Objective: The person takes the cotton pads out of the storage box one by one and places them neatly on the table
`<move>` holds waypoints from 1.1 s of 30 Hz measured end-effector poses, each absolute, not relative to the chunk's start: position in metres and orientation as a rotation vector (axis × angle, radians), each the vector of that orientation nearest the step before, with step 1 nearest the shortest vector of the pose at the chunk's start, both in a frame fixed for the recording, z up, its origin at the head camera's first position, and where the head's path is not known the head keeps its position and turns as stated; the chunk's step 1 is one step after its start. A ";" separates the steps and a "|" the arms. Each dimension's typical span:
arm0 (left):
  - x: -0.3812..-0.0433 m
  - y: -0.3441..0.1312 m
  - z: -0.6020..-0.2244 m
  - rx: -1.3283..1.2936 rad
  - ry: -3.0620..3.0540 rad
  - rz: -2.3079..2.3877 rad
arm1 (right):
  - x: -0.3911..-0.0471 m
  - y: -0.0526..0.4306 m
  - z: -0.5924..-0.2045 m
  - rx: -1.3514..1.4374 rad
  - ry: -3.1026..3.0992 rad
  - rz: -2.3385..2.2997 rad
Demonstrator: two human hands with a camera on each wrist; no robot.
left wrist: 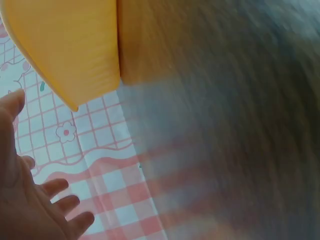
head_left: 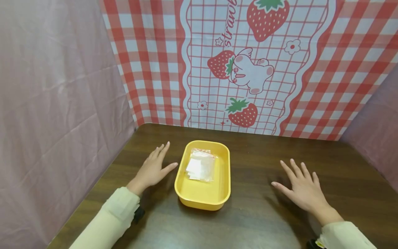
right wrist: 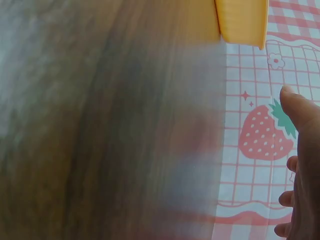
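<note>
A yellow plastic tray (head_left: pixel 202 197) stands on the table, with several clear plastic zip bags (head_left: pixel 201 166) lying in a small pile inside it. Just left of the tray is my left hand (head_left: pixel 152 169), fingers spread and thumb pointing toward the rim without touching it. My right hand (head_left: pixel 304 192) is well to the right of the tray, its fingers also spread and holding nothing. In the left wrist view the tray's side wall (left wrist: pixel 75 50) shows near the left thumb. The right wrist view has the tray's end (right wrist: pixel 243 22) at the top, apart from the hand.
The dark brown wooden table (head_left: pixel 255 221) extends around the tray. Behind it hangs a red-and-white checked cloth (head_left: pixel 161 69) printed with strawberries. A pale pink curtain (head_left: pixel 62 103) runs along the left side, and another (head_left: pixel 370 114) hangs at the right.
</note>
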State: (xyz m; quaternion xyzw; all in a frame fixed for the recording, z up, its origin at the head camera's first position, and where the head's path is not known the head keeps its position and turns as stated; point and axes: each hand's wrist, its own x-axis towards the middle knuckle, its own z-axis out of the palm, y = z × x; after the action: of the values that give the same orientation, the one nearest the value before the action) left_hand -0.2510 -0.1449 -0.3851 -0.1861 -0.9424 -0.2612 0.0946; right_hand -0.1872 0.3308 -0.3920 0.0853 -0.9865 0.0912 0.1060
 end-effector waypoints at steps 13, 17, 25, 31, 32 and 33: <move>-0.261 -0.135 -0.386 -0.614 -2.648 -1.665 | -0.196 0.312 -0.391 0.264 -2.922 0.354; -0.263 -0.133 -0.385 -0.629 -2.644 -1.769 | -0.198 0.308 -0.391 0.266 -2.932 0.364; -0.268 -0.130 -0.386 -0.583 -2.645 -2.016 | -0.200 0.298 -0.391 0.275 -2.928 0.411; -0.269 -0.127 -0.388 -0.561 -2.631 -2.201 | -0.201 0.292 -0.392 0.286 -2.931 0.438; -0.269 -0.127 -0.388 -0.562 -2.636 -2.202 | -0.202 0.291 -0.392 0.288 -2.931 0.442; -0.269 -0.127 -0.388 -0.565 -2.640 -2.205 | -0.202 0.291 -0.392 0.289 -2.930 0.445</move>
State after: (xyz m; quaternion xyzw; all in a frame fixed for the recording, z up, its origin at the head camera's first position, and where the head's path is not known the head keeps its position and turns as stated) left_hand -0.2693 -0.1268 -0.3881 -0.1596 -0.7461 -0.6233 -0.1713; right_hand -0.2020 0.2905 -0.3915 0.0968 -0.9807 0.1490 0.0819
